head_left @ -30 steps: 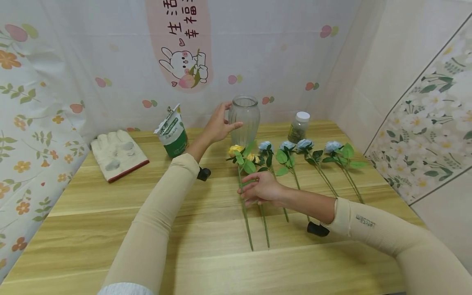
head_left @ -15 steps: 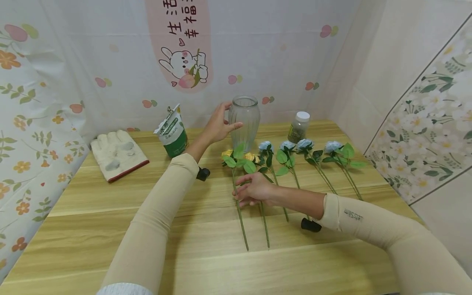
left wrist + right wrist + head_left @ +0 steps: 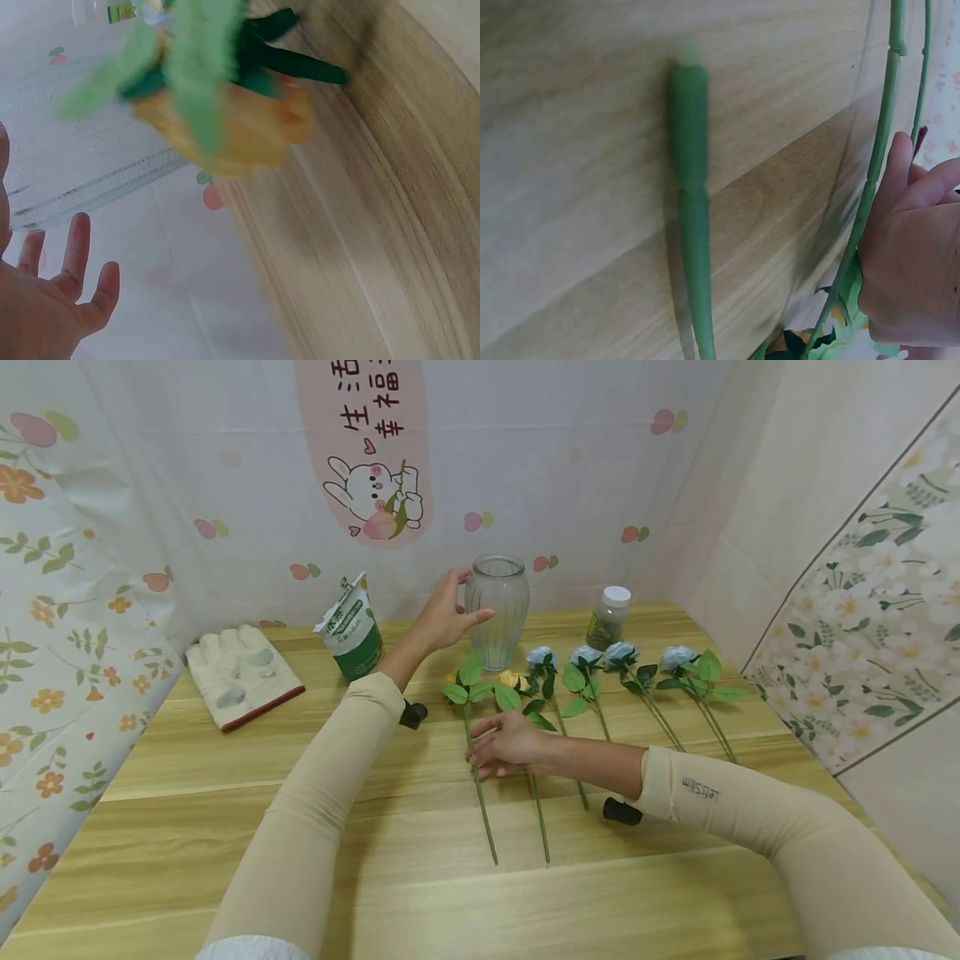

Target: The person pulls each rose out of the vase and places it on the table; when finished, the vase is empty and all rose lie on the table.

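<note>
My left hand [image 3: 441, 620] holds the left side of an upright clear glass vase [image 3: 504, 610], thumb in front; its other fingers are partly hidden in the head view. The left wrist view has this hand's spread fingers beside the glass, and a blurred yellow bloom [image 3: 225, 135] close to the camera. With its fingers my right hand [image 3: 512, 745] pinches the stem of an artificial yellow rose [image 3: 483, 814], whose bloom is mostly covered by leaves. A second yellow rose [image 3: 510, 679] lies just right of it, its stem passing under that hand.
Several blue roses [image 3: 620, 653] lie in a row on the wooden table [image 3: 420, 893], right of the yellow ones. Behind them stands a white-lidded jar [image 3: 609, 617]. At left are a clipped green-and-white pouch [image 3: 351, 631] and a work glove [image 3: 242, 675].
My right hand has moved left, carrying the yellow rose away from the second one. The left hand and the vase have stayed in place.
</note>
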A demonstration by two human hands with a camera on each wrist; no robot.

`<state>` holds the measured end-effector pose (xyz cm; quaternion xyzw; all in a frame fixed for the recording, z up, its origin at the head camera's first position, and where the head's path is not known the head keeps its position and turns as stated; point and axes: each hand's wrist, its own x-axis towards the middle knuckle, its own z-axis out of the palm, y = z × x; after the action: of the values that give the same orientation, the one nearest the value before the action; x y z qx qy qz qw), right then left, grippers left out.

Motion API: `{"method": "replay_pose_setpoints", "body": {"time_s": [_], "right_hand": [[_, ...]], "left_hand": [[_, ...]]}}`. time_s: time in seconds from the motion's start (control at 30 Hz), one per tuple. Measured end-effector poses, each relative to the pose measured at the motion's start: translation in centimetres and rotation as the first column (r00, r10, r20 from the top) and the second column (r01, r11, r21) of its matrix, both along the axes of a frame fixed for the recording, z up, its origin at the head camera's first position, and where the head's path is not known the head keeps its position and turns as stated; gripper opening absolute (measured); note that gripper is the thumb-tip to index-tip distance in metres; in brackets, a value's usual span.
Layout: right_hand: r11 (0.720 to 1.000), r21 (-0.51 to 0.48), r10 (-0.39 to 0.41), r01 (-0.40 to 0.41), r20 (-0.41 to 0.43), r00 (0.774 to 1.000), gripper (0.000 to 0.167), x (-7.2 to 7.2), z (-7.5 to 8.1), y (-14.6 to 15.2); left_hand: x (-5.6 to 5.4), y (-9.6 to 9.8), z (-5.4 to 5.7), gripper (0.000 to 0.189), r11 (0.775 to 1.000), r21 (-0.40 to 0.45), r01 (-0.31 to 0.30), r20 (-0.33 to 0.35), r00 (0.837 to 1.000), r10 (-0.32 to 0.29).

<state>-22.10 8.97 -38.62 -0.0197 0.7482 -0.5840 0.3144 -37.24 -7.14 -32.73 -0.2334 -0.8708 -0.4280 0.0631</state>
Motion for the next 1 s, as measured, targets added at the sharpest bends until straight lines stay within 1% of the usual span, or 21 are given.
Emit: {"method": "replay_pose_setpoints", "body": {"time_s": [0.17, 0.37, 0.43, 0.5, 0.57, 0.67, 0.73, 0.77, 0.83, 0.9, 0.93, 1.0], "right_hand": [[1.000, 0.007, 0.000, 0.000, -0.012, 1.000, 0.043, 0.1, -0.4, 0.0], [1.000, 0.003, 0.003, -0.002, -0.025, 1.000, 0.043, 0.2, -0.6, 0.4], [1.000, 0.006, 0.010, -0.010, -0.024, 1.000, 0.043, 0.2, -0.6, 0.7], [1.000, 0.011, 0.021, -0.021, -0.028, 0.999, 0.044, 0.2, -0.2, 0.9], [0.999, 0.017, 0.038, -0.037, -0.053, 0.998, 0.045, 0.2, 0.4, 1.3], [0.998, 0.039, 0.063, -0.057, -0.162, 0.985, 0.043, 0.2, 1.4, 2.0], [0.997, 0.056, 0.074, -0.061, -0.269, 0.960, 0.042, 0.2, 1.8, 2.4], [0.996, 0.064, 0.079, -0.061, -0.327, 0.942, 0.041, 0.3, 2.0, 2.6], [0.994, 0.086, 0.098, -0.066, -0.451, 0.887, 0.040, 0.3, 2.3, 3.0], [0.992, 0.107, 0.114, -0.065, -0.552, 0.826, 0.040, 0.3, 2.6, 3.4], [0.991, 0.124, 0.122, -0.058, -0.609, 0.784, 0.040, 0.4, 2.9, 3.5], [0.988, 0.156, 0.128, -0.022, -0.715, 0.687, 0.041, 0.5, 3.4, 3.8]], "left_hand": [[0.2, 0.3, 0.1, 0.083, 1.000, -0.027, 0.004, 0.000, 1.000, -0.004], [0.5, 0.3, 0.2, 0.085, 0.995, -0.104, -0.009, -0.006, 1.000, 0.008], [0.7, 0.3, 0.3, 0.086, 0.992, -0.126, -0.010, -0.006, 1.000, 0.010], [1.0, 0.1, 0.5, 0.087, 0.990, -0.143, -0.018, -0.005, 1.000, 0.017], [1.2, -0.2, 0.6, 0.088, 0.989, -0.147, -0.030, 0.009, 0.999, 0.032], [1.6, -0.7, 0.8, 0.086, 0.989, -0.135, -0.057, 0.004, 0.998, 0.058], [1.9, -1.1, 0.9, 0.083, 0.988, -0.136, -0.077, -0.026, 0.997, 0.074], [2.1, -1.3, 1.0, 0.080, 0.987, -0.135, -0.084, -0.048, 0.996, 0.079], [2.4, -1.7, 1.2, 0.075, 0.987, -0.127, -0.098, -0.100, 0.991, 0.086], [2.9, -2.0, 1.5, 0.072, 0.989, -0.104, -0.105, -0.143, 0.986, 0.089], [3.2, -2.1, 1.7, 0.071, 0.991, -0.086, -0.106, -0.156, 0.984, 0.091], [3.7, -2.4, 2.0, 0.069, 0.994, -0.038, -0.102, -0.176, 0.980, 0.094]]}}
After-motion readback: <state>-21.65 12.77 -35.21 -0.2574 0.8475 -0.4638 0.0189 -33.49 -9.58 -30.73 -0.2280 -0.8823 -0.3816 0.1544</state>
